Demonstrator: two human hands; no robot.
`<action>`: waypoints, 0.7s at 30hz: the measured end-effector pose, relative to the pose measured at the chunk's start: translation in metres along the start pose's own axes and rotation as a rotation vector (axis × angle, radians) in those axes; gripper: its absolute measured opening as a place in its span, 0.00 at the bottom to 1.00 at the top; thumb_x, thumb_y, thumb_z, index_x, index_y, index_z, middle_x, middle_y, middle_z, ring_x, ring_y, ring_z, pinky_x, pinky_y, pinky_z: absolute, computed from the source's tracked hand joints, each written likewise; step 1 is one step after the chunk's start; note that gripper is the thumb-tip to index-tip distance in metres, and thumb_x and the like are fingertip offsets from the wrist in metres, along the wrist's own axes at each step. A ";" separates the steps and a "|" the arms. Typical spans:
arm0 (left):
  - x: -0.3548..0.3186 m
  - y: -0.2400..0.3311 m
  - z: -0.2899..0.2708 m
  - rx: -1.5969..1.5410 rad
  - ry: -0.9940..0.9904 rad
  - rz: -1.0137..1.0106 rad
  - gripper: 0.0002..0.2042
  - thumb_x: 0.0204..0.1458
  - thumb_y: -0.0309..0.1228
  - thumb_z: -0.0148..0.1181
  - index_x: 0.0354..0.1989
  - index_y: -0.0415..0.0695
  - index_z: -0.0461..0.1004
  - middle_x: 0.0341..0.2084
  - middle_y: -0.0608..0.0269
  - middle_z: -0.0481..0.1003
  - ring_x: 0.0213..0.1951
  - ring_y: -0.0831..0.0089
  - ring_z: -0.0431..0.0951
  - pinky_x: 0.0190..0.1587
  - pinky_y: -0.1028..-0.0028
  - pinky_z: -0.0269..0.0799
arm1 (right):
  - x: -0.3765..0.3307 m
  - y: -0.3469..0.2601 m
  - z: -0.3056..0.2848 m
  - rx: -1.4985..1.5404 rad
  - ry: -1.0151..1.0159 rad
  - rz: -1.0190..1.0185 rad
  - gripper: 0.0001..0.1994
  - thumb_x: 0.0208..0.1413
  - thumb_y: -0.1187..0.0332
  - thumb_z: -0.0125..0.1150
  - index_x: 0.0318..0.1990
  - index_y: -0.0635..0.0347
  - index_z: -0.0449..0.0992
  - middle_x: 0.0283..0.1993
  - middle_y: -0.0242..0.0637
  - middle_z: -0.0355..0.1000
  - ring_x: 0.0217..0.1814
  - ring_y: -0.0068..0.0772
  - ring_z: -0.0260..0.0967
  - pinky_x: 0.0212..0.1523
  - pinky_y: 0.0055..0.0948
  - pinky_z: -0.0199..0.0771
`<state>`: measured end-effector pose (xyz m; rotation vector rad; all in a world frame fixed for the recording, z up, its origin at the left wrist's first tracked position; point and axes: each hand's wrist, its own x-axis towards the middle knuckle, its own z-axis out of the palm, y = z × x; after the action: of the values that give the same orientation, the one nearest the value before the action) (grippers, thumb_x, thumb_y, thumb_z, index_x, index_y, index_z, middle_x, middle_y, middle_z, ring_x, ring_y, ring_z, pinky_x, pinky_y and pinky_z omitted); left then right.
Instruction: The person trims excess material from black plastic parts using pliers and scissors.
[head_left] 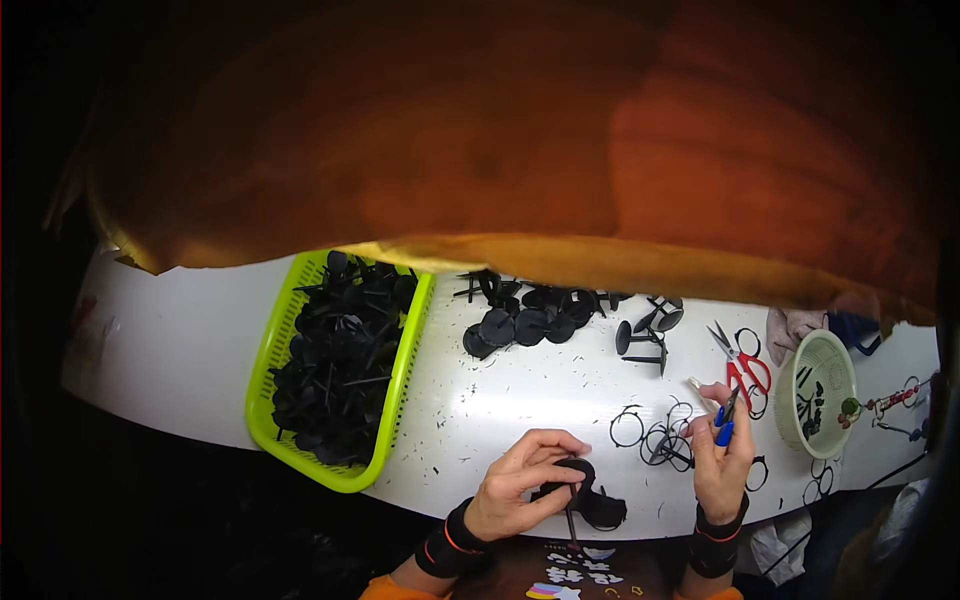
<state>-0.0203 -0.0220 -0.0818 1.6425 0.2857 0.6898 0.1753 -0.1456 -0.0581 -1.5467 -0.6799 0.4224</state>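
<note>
The left hand (520,490) pinches 1 black plastic disc part (585,495) between thumb and fingers at the near edge of the white worktop (520,400), right of the green basket (268,350). The right hand (722,462), further right of the basket, has its fingers closed around blue-handled snips (724,420). Loose black rings (655,435) lie between both hands. Red scissors (740,360) rest beyond the right hand.
</note>
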 end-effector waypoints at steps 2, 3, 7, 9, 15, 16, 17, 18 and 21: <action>0.005 -0.001 0.000 0.418 0.126 0.269 0.14 0.31 0.15 0.62 0.31 0.41 0.78 0.37 0.57 0.67 0.36 0.68 0.69 0.40 0.73 0.67 | -0.011 0.006 -0.008 -0.219 -0.056 -0.078 0.18 0.48 0.85 0.43 0.49 0.74 0.59 0.40 0.45 0.66 0.31 0.25 0.66 0.33 0.21 0.67; 0.004 0.006 0.002 0.552 0.169 0.272 0.16 0.27 0.16 0.62 0.29 0.45 0.79 0.36 0.60 0.67 0.34 0.67 0.68 0.38 0.72 0.65 | -0.017 0.001 -0.010 -0.236 -0.079 -0.072 0.19 0.46 0.86 0.41 0.50 0.75 0.58 0.41 0.47 0.67 0.34 0.28 0.68 0.35 0.23 0.68; 0.002 0.010 0.004 0.699 0.182 0.372 0.19 0.25 0.16 0.63 0.31 0.46 0.79 0.33 0.63 0.66 0.33 0.68 0.67 0.35 0.74 0.65 | -0.044 -0.033 -0.005 0.300 -0.569 0.244 0.22 0.42 0.88 0.38 0.51 0.75 0.57 0.41 0.55 0.67 0.41 0.42 0.70 0.45 0.33 0.68; 0.003 0.012 0.008 0.675 0.192 0.399 0.19 0.24 0.16 0.63 0.32 0.46 0.79 0.32 0.63 0.66 0.32 0.68 0.67 0.35 0.74 0.65 | -0.048 -0.042 0.003 0.484 -0.841 0.494 0.25 0.39 0.88 0.35 0.51 0.75 0.57 0.41 0.59 0.67 0.43 0.48 0.70 0.48 0.40 0.66; 0.001 0.017 0.016 0.629 0.176 0.498 0.18 0.26 0.18 0.65 0.32 0.45 0.78 0.30 0.65 0.64 0.32 0.69 0.67 0.33 0.72 0.66 | -0.037 -0.030 0.014 0.667 -0.905 0.680 0.23 0.40 0.91 0.33 0.48 0.76 0.59 0.39 0.58 0.68 0.47 0.52 0.68 0.53 0.39 0.66; -0.003 0.019 0.015 0.631 0.177 0.495 0.18 0.26 0.18 0.65 0.32 0.45 0.78 0.30 0.65 0.64 0.32 0.69 0.67 0.33 0.72 0.66 | -0.039 -0.023 0.014 0.668 -0.908 0.682 0.23 0.40 0.91 0.33 0.48 0.76 0.59 0.39 0.58 0.68 0.47 0.52 0.68 0.53 0.39 0.66; -0.007 0.023 0.017 0.647 0.174 0.519 0.18 0.27 0.17 0.63 0.33 0.43 0.78 0.30 0.65 0.65 0.33 0.69 0.68 0.35 0.72 0.65 | -0.041 -0.010 0.010 0.779 -0.792 0.675 0.23 0.38 0.91 0.33 0.47 0.77 0.60 0.39 0.58 0.68 0.45 0.53 0.69 0.51 0.41 0.67; -0.013 0.028 0.017 0.671 0.177 0.539 0.17 0.28 0.17 0.61 0.33 0.41 0.78 0.31 0.65 0.67 0.34 0.69 0.68 0.36 0.72 0.65 | -0.040 0.000 0.008 0.891 -0.685 0.669 0.23 0.37 0.91 0.33 0.46 0.77 0.61 0.38 0.59 0.68 0.43 0.54 0.70 0.50 0.43 0.69; -0.022 0.032 0.011 0.575 0.195 0.466 0.17 0.28 0.16 0.63 0.33 0.40 0.77 0.31 0.65 0.69 0.34 0.69 0.70 0.36 0.71 0.68 | -0.039 -0.002 0.007 0.920 -0.715 0.705 0.22 0.36 0.90 0.36 0.45 0.80 0.62 0.35 0.59 0.68 0.40 0.57 0.70 0.46 0.48 0.70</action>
<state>-0.0376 -0.0490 -0.0576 2.2261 0.2556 1.2042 0.1410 -0.1661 -0.0617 -0.6639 -0.3317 1.6156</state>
